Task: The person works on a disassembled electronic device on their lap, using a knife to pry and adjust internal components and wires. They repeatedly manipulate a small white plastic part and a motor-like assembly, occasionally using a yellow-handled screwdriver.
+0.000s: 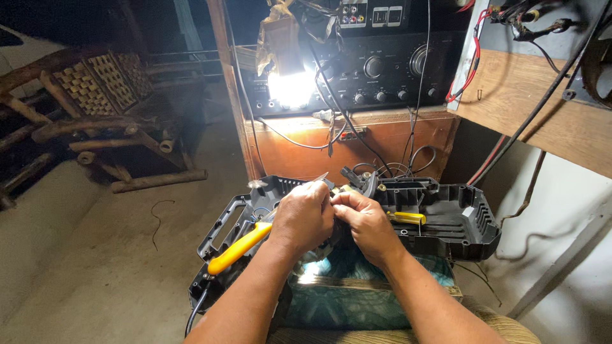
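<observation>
Gripping yellow-handled pliers (239,247), left hand (305,216) fisted over black plastic casing (459,216); right hand (364,220) pinches small part, unclear. Judged mid wire-work; next needs steady hold.

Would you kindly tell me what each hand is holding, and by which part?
The left hand grips yellow-handled pliers around the handles. The right hand pinches something small beside it; what it is cannot be told.

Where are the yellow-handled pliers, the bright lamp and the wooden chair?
yellow-handled pliers (237,250), head view, on the yellow grip.
bright lamp (291,87), head view, on the glowing middle.
wooden chair (95,86), head view, on the woven backrest.
</observation>
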